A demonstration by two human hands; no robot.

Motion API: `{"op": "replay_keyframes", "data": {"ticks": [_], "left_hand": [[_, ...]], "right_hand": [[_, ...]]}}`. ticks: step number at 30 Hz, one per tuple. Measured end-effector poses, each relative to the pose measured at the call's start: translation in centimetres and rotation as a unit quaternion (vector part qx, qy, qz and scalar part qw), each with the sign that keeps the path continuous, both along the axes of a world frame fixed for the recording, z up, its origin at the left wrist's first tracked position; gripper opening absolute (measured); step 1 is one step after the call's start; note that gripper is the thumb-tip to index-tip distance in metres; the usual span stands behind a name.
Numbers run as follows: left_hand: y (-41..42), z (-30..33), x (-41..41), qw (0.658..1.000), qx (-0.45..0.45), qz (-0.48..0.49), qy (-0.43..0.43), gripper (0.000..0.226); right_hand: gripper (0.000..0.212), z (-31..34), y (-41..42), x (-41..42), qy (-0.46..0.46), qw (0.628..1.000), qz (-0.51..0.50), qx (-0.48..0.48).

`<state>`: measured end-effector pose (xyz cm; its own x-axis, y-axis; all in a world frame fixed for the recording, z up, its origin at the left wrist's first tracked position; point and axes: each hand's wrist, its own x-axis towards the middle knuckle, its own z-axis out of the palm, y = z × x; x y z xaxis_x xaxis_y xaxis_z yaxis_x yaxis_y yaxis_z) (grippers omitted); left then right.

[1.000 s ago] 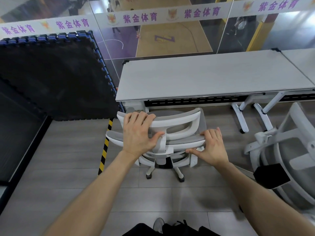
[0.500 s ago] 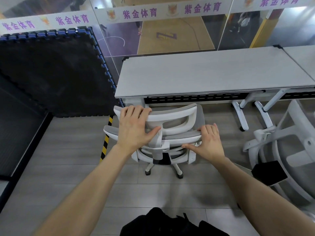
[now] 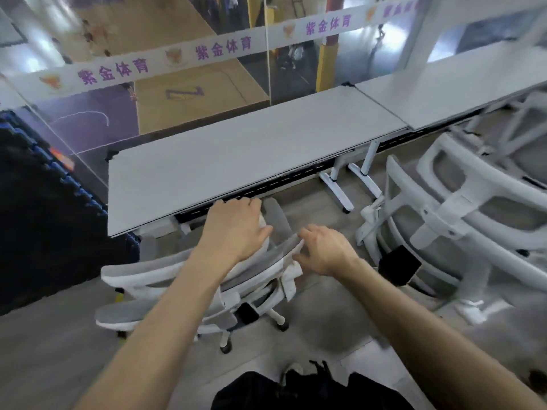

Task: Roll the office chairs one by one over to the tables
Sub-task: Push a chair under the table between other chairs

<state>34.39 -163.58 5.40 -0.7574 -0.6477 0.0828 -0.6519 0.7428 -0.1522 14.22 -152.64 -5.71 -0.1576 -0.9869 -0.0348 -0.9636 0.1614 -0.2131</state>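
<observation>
Gripping the chair (image 3: 189,279) backrest mid-frame, my left hand (image 3: 236,229) clamps it; right hand (image 3: 322,250) pinches its edge; stiff, rolls easily.

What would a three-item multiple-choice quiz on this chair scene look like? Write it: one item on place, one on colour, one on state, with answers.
1. Where is the held chair relative to the table?
A. at its near edge
B. on top of it
C. behind the glass

2. What colour is the chair's frame?
A. black
B. white
C. blue

3. What are the hands doing?
A. hanging free
B. both resting on the tabletop
C. both on the chair's back

Answers: 1 A, the chair sits at the table's front edge. 2 B, white plastic frames the grey mesh. 3 C, left hand grips the top and right hand its edge.
</observation>
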Motion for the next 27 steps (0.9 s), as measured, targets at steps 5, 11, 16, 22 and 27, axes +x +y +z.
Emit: {"op": "replay_keyframes", "data": {"ticks": [5,11,16,22,27], "left_hand": [[0.1,-0.4,-9.7,0.991,-0.003,-0.125,-0.042,0.049],[4.6,-1.8,-22.0,0.961,0.017,-0.271,-0.056,0.051],[7.7,-0.7,-31.6,0.94,-0.003,-0.339,0.023,0.055],[7.5,0.8,-42.3,0.921,-0.009,-0.388,0.015,0.09],[6.8,-2.4,-46.0,0.92,0.024,-0.387,0.059,0.095]], "right_hand": [[0.037,2.2,5.2,-5.8,0.034,0.986,-0.164,0.011],[0.036,2.6,15.2,-12.2,0.034,0.931,-0.362,0.037],[0.042,2.0,21.5,-16.7,0.049,0.87,-0.488,0.056],[0.061,-0.5,25.0,-23.0,0.091,0.857,-0.506,0.039],[0.071,-5.3,26.1,-25.2,0.099,0.869,-0.484,-0.038]]}}
